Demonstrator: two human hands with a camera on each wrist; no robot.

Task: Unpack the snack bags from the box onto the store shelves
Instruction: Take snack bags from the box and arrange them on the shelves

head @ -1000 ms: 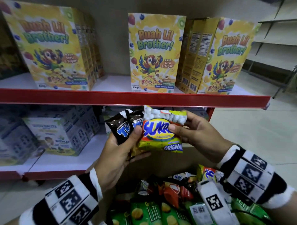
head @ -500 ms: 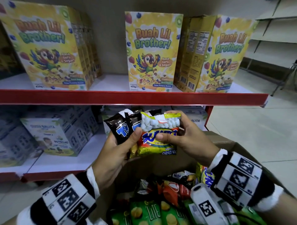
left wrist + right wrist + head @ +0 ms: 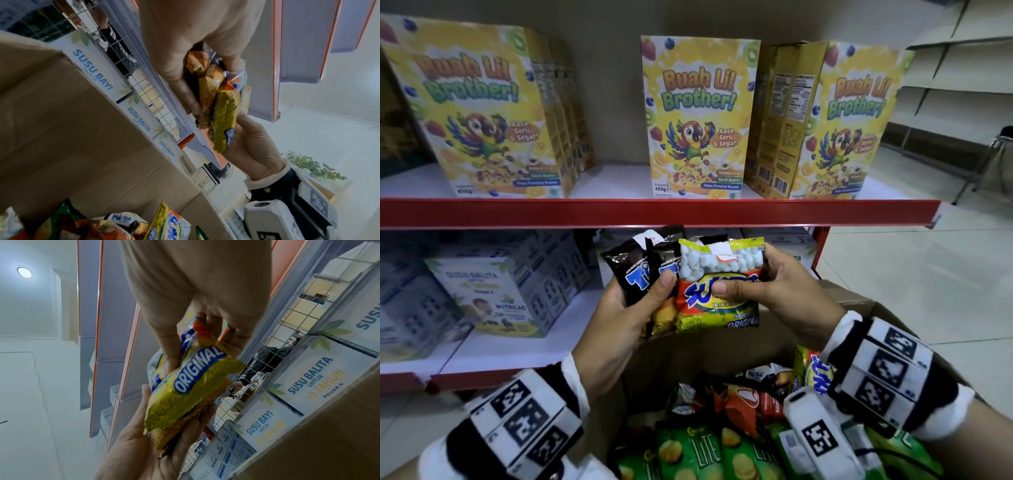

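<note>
My left hand [image 3: 645, 296] grips two black snack bags [image 3: 635, 270], thumb across their fronts, just under the red shelf edge [image 3: 654, 213]. My right hand [image 3: 753, 284] pinches a yellow peanut bag [image 3: 717, 310] marked ORIGINAL, held upright against the black bags. In the right wrist view the yellow bag [image 3: 191, 386] has its lower end lying on the left palm [image 3: 141, 446]. The left wrist view shows the stacked bags [image 3: 209, 91] side-on between both hands. The open cardboard box [image 3: 856, 301] below holds several more snack bags [image 3: 698, 452].
Yellow cereal boxes [image 3: 698, 120] stand on the upper shelf with gaps between them. Pale milk cartons [image 3: 493, 294] fill the left of the lower shelf [image 3: 524, 346]. A wire grid [image 3: 287, 324] backs that shelf. Tiled floor [image 3: 911, 274] lies to the right.
My right hand has turned the yellow bag upright and brought it left against the black bags in my left hand. Both hands have risen slightly toward the red shelf edge.
</note>
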